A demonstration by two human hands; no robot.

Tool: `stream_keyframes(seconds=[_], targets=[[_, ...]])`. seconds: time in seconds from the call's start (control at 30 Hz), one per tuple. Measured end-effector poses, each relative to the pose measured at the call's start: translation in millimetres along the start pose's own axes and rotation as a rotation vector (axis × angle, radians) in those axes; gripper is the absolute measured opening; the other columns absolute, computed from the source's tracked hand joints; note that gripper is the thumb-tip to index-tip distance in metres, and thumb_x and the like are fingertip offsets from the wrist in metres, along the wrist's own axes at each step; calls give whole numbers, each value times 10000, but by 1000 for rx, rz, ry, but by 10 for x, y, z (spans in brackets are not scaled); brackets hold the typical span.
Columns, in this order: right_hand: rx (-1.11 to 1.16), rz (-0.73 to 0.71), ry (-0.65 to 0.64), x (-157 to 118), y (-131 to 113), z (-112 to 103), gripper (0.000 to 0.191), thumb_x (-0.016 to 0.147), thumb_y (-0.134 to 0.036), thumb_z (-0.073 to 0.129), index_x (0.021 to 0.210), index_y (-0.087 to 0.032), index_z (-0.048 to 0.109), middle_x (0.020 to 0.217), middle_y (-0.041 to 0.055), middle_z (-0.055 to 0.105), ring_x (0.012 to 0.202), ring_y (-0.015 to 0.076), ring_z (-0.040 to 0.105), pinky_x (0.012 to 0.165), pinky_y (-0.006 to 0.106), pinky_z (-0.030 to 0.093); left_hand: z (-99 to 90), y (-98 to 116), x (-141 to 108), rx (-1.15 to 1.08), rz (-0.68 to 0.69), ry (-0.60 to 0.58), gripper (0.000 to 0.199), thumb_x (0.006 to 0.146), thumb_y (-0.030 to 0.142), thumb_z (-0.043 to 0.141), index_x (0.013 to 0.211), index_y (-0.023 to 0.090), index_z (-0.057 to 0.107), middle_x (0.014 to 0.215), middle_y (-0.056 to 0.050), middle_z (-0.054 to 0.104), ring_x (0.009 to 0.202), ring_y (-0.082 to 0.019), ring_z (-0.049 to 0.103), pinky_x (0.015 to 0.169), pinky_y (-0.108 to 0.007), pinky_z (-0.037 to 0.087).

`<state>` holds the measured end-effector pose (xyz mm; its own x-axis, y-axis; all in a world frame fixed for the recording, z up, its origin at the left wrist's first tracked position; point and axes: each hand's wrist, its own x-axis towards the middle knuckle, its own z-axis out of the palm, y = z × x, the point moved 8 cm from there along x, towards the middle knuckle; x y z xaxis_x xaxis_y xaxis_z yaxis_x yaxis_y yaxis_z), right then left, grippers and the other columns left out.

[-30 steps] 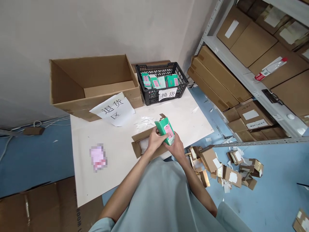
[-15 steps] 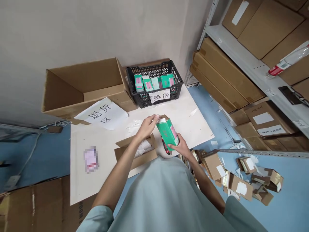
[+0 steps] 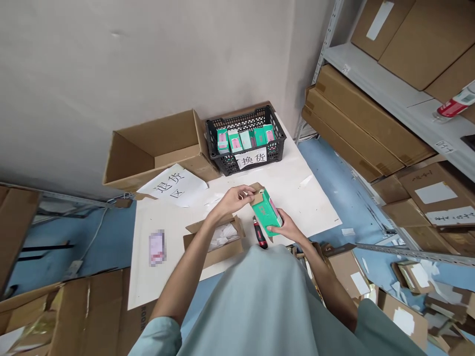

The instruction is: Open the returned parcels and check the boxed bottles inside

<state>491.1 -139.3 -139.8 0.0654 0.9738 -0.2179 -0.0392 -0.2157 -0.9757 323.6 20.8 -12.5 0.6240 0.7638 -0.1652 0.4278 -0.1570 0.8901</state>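
Note:
A green carton with a pink panel is held tilted over the table, in front of my body. My right hand is closed around its lower end. My left hand is at the upper end, thumb and fingers pinched on the brown end flap. What is inside the carton is hidden. On the table just below lies a red and black utility knife. Under my left forearm stands an open brown box with white paper in it.
Behind my hands, a black crate holds several green cartons. Left of it are a large open cardboard box and a sheet with writing. Shelving with boxes stands right; torn cartons litter the blue floor.
At the carton's upper end, a brown flap now shows folded outward where a white edge showed before. My view has shifted, and more of the utility knife is uncovered.

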Motion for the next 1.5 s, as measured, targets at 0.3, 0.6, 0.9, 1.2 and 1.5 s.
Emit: stream_keyframes(seconds=[0.3,0.6,0.9,1.2,1.5], targets=[[-20,-61,-157,33,-82,-37,811,725,-436,977,1431,-203,652,1385,101,743,1266,308,696,1102,433,554,-36,255,72,19,73,-243,346,818,397,775,1071,167,827,1076,-95,837,926,-222,728,813,-311,568],[49,19,-311,-36,32,117,851,664,-443,1042,1413,-227,700,1360,84,763,1220,305,714,1040,411,575,151,-60,-11,-75,-112,-624,520,582,230,924,1032,191,666,915,-33,748,795,-192,678,665,-263,499],[83,69,-328,-92,130,256,871,676,-467,1036,1437,-221,692,1395,91,767,1239,304,721,1070,440,584,18,-19,-204,-80,79,-595,570,670,207,819,1239,215,808,1224,-92,823,1019,-264,752,859,-309,592],[4,82,-312,-139,406,35,839,728,-471,986,1450,-224,636,1486,105,718,1333,303,688,1139,429,543,-515,-172,-149,-114,65,-91,725,821,724,838,1280,164,802,1358,-183,788,1215,-354,735,1067,-456,600],[-789,318,30,-83,1012,-553,809,826,-384,852,1548,-224,522,1473,139,709,1346,352,681,1081,448,555,-1093,-180,-128,111,117,37,807,862,900,671,1165,165,811,1255,-144,801,1253,-384,691,1173,-514,532]])
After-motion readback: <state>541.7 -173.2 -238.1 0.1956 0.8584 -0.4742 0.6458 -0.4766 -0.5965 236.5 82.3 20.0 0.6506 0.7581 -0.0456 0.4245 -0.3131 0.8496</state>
